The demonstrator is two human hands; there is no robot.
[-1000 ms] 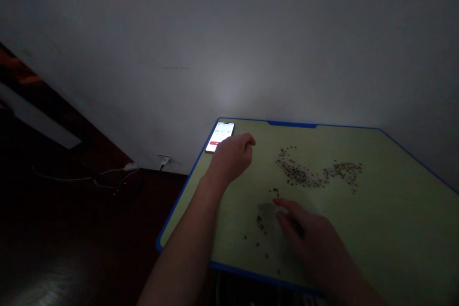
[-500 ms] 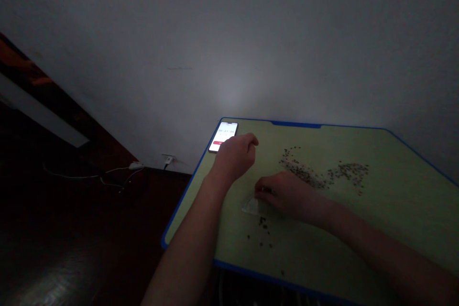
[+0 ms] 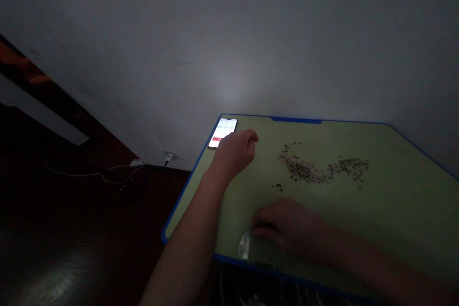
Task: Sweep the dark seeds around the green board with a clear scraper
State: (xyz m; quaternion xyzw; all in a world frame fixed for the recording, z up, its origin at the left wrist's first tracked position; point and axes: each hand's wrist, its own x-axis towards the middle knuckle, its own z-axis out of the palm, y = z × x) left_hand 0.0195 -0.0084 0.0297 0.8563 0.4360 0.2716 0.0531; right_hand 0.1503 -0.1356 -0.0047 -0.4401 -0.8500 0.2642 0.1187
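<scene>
My left hand point(image 3: 237, 152) rests over the green tabletop with its fingers curled in. It is close to the lower right corner of a lit phone point(image 3: 222, 130); whether it holds anything is hidden. Nearer the table's front edge, my right hand point(image 3: 283, 224) is blurred, its thumb and fingers pinched on a clear plastic piece point(image 3: 244, 246). I cannot tell if that piece is a bag or a cup. Beyond this hand lie many small dark grains point(image 3: 304, 171), spread in a long irregular patch. A small cluster of the same grains point(image 3: 278, 186) sits just past the right hand.
The green table point(image 3: 247, 191) has a blue rim and stands against a grey wall point(image 3: 287, 48). A plug sits in a wall socket point(image 3: 168, 157) to the left, with white cables point(image 3: 79, 175) over the dark floor. The room is dim.
My right hand has moved toward the front edge with the plastic piece, which now covers where the near grains lay. A small grain cluster beyond it is uncovered. My left hand stays put.
</scene>
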